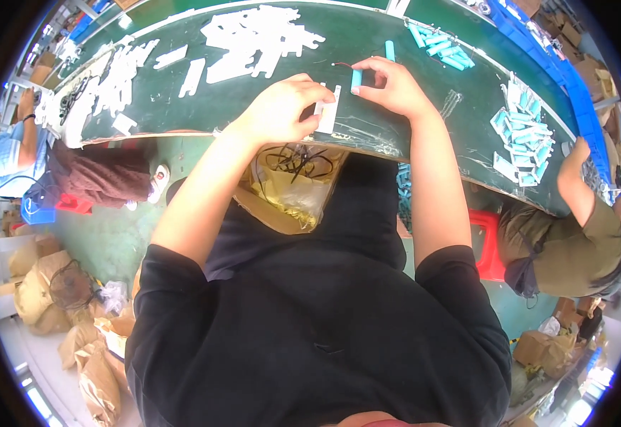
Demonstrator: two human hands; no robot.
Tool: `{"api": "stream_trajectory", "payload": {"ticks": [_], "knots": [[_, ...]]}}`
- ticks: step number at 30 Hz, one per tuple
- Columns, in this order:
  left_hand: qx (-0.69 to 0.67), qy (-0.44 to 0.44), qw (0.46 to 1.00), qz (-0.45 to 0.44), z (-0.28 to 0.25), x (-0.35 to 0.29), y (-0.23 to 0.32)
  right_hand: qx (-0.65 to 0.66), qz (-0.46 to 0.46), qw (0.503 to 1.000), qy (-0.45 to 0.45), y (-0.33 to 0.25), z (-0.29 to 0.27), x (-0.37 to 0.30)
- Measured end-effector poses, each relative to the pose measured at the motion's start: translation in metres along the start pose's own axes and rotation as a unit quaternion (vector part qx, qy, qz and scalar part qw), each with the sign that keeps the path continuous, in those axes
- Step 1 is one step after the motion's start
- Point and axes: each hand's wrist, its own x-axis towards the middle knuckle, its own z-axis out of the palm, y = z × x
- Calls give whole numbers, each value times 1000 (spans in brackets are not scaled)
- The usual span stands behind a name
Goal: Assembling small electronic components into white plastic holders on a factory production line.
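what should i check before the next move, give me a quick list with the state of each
1. Light-blue cylindrical cell held by the right hand: ok, between thumb and fingers.
2. White plastic bracket within the left hand's reach: ok, at its fingertips.
3. Bracket firmly pinched: cannot tell, the fingers partly hide its edge.
4. Red wire clear of the left hand: ok, it sticks out leftward beyond the left fingertips.
5. Cell touching the bracket: not ok, they appear apart.
6. Which end of the cell is which: cannot tell, too small to make out.
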Motion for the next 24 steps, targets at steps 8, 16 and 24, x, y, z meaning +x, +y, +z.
{"api": "stream_trajectory", "payload": {"ticks": [8, 16, 24], "knots": [[45, 49, 998, -22, 23, -6, -3, 17, 24, 999, -13, -6, -1, -1], [42, 211, 976, -42, 26, -7, -4, 75, 63, 995, 16, -16, -7, -1], [26, 283, 941, -185, 31, -15, -11, 65, -112, 992, 11, -71, 24, -39]]}}
